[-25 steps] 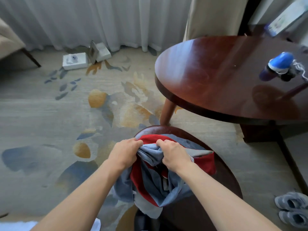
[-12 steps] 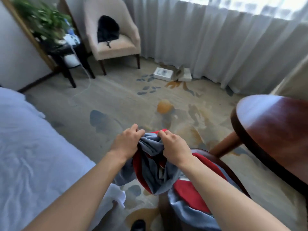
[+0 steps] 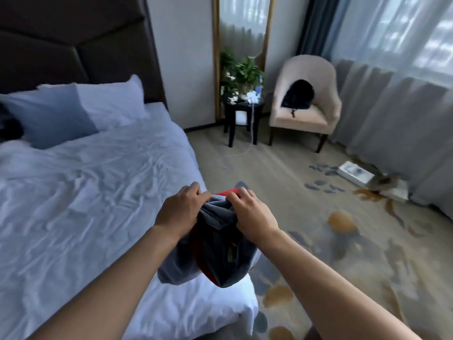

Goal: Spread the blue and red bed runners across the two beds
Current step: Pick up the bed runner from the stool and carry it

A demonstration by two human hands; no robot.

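Note:
A bunched blue and red bed runner [image 3: 218, 256] hangs in the air between my hands, over the right edge of a bed. My left hand [image 3: 181, 209] and my right hand [image 3: 252, 214] each grip its gathered top, close together. The bed [image 3: 81, 204] has a wrinkled white sheet and fills the left half of the view, with two pillows [image 3: 73, 111] against a dark headboard. Only this one bed is in view.
Right of the bed lies patterned carpet [image 3: 306, 168]. At the back stand a dark side table with a plant [image 3: 241, 114], a tall mirror [image 3: 242, 28] and a cream armchair [image 3: 304, 104] holding a black bag. White boxes [image 3: 355, 173] lie by the curtains.
My view has swung left from the round tables to the bed. Both hands have lifted the bunched runner off the low table and carried it over the bed's edge.

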